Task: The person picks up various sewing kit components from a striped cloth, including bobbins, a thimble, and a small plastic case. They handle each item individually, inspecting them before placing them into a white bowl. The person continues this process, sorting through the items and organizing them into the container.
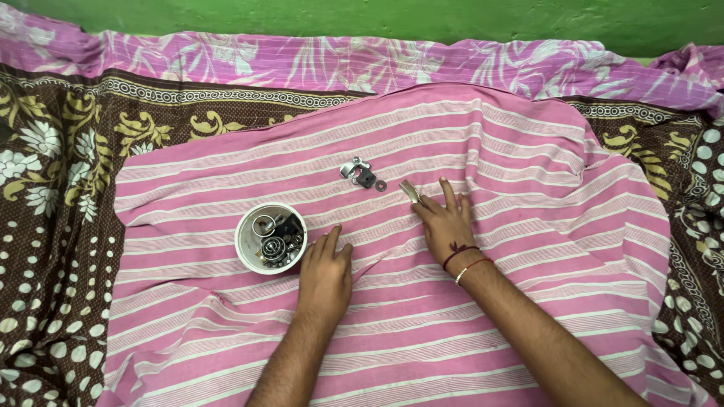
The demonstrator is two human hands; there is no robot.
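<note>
A: Item one, the hands?

B: Left hand (324,273): palm down on the pink cloth with white stripes (528,301), fingers together and loosely extended, grasping nothing. It lies just beside the round white plastic bowl (243,243), to that bowl's right; whether it touches the rim cannot be told.

A: And the other?

B: Right hand (446,222): also flat on the striped cloth, fingers spread forward, unclenched. Its fingertips (419,207) meet or nearly meet a small flat metal strip, brass-grey (409,190), which lies tilted on the cloth. The hand does not grip it; actual contact is too fine to judge. The wrist carries a dark red thread band (458,255) and a thin orange-and-white bangle (473,268).

A: Contents of the bowl?

B: Mixed small hardware: metal rings, washers and dark parts, heaped together. Individual pieces too small to list.

A: Loose items on the cloth?

B: A small cluster of silver and dark metal fittings (357,173), lying beyond the hands near the cloth's middle. Just to its right, a single small metal washer (381,185), apart from the cluster and left of the metal strip.

A: Surroundings?

B: Beneath the striped cloth, a brown sheet with cream floral and dot print (60,226); behind it, a pink leaf-patterned cloth (339,64); a green wall (452,19) at the top.
</note>
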